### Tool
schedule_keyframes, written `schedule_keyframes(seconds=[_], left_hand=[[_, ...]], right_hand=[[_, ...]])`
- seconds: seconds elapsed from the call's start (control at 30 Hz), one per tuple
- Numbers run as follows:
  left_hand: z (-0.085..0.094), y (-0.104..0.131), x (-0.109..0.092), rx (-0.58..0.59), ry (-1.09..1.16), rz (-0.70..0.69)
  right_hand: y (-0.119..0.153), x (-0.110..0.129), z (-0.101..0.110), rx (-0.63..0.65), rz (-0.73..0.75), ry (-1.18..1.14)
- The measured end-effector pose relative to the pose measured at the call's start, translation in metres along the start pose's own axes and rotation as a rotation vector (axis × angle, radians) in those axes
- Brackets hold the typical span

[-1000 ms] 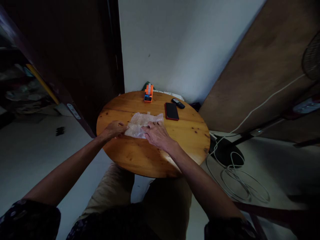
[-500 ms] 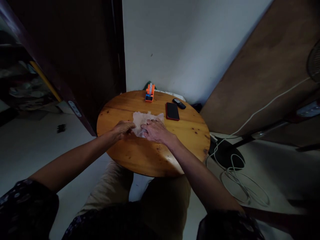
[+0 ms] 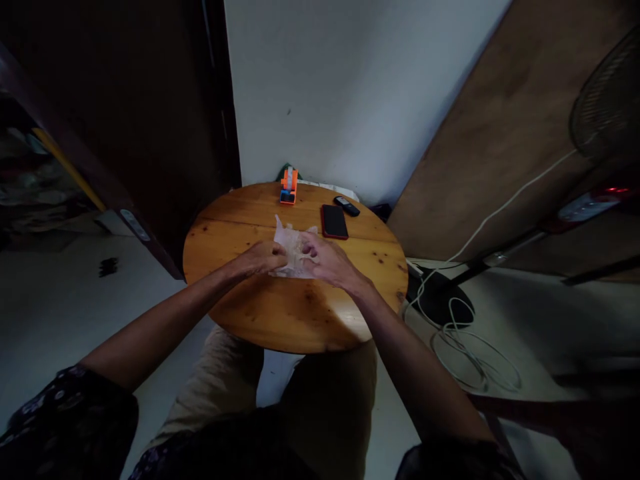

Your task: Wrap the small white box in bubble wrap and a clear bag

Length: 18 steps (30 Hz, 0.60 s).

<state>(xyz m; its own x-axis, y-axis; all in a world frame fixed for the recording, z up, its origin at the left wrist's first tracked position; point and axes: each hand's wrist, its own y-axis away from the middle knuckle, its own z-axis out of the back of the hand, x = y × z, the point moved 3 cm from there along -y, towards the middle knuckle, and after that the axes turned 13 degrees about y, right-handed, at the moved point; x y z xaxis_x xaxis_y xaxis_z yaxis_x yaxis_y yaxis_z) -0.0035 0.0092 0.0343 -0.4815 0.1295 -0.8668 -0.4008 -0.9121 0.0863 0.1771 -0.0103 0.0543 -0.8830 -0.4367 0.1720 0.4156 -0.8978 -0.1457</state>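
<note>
A crumpled, whitish translucent plastic sheet (image 3: 293, 270) lies on the round wooden table (image 3: 280, 317), in front of me. At its left side my left hand (image 3: 265, 257) is closed, fingers pinching the sheet's edge. Over the right part of the sheet is my right hand (image 3: 327, 261), palm down, its fingers curved and apart, the tips touching the plastic. One corner of the sheet sticks up between the hands, on the far side.
An orange and blue tape dispenser (image 3: 289, 187) stands at the table's far edge. A dark phone with a red edge (image 3: 334, 221) and a black remote (image 3: 347, 206) lie right of it. A fan (image 3: 610, 100) and coiled white cable (image 3: 470, 353) are at the right.
My left hand has moved inward over the sheet's left edge, and the far left corner now sticks up. My right hand's fingers have spread. The whole view has shifted slightly.
</note>
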Motion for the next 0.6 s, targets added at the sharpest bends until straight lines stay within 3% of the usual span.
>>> schedule_keyframes(seconds=[0.13,0.27,0.43,0.6], left_hand=[[-0.003,-0.001,0.001,-0.078,-0.168,-0.068],[-0.007,-0.002,0.004,-0.118,-0.365,-0.188],[-0.005,-0.006,0.008,-0.076,-0.374,-0.344],[-0.005,-0.005,0.006,-0.059,-0.337,-0.352]], right_hand=[[0.034,-0.036,-0.008,-0.053,-0.334,-0.132],[0.046,-0.039,-0.028,0.045,-0.519,-0.425],[0.025,-0.032,-0.048,0.026,-0.638,-0.543],[0.011,-0.036,-0.069,-0.178,-0.578,-0.643]])
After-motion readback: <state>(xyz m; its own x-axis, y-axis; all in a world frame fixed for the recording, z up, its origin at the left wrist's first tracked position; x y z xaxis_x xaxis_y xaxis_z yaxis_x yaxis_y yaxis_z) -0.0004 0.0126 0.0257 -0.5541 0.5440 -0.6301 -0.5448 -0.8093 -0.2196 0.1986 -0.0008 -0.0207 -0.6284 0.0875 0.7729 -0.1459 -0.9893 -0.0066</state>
